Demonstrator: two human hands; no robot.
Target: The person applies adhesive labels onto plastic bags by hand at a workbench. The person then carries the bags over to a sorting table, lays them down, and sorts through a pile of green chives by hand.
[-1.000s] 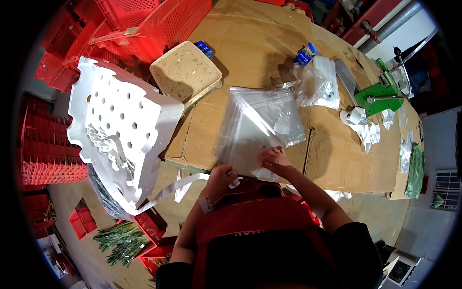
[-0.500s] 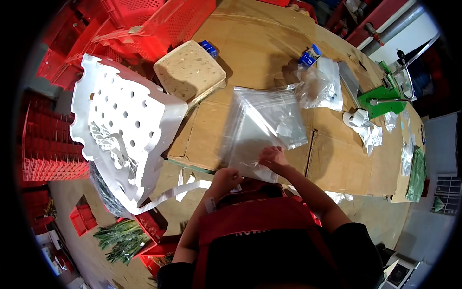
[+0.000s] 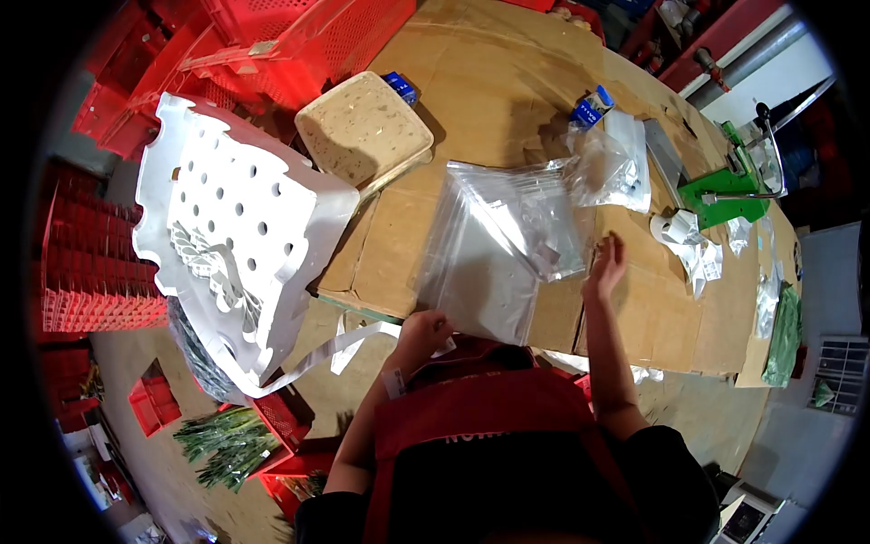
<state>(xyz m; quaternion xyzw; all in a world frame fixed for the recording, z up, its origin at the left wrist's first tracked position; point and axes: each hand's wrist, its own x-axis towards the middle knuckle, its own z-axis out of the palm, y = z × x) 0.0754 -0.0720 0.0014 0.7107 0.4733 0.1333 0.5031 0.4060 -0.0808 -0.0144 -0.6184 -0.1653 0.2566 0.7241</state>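
My left hand [image 3: 424, 337] is closed at the table's near edge, by the bottom corner of a stack of clear plastic bags [image 3: 485, 281]. A white label strip [image 3: 337, 344] runs from the white perforated crate [image 3: 237, 213] to this hand, and a small white end shows beside the fingers. My right hand [image 3: 606, 266] is raised over the cardboard just right of the bags, its fingers loosely apart with nothing visible in them. The bags lie fanned and shiny, partly folded over at the upper right.
A beige lidded tub [image 3: 364, 127] stands behind the white crate, near red crates [image 3: 308, 54]. Toward the right are a small blue box [image 3: 591, 107], more plastic bags [image 3: 621, 168], a green sealing device [image 3: 725, 198] and a loose label roll [image 3: 681, 231]. Leafy bundles [image 3: 225, 444] sit low left.
My right hand has moved off the lower part of the bags, to the right and slightly up. My left hand stays nearly in place. The view has shifted slightly.
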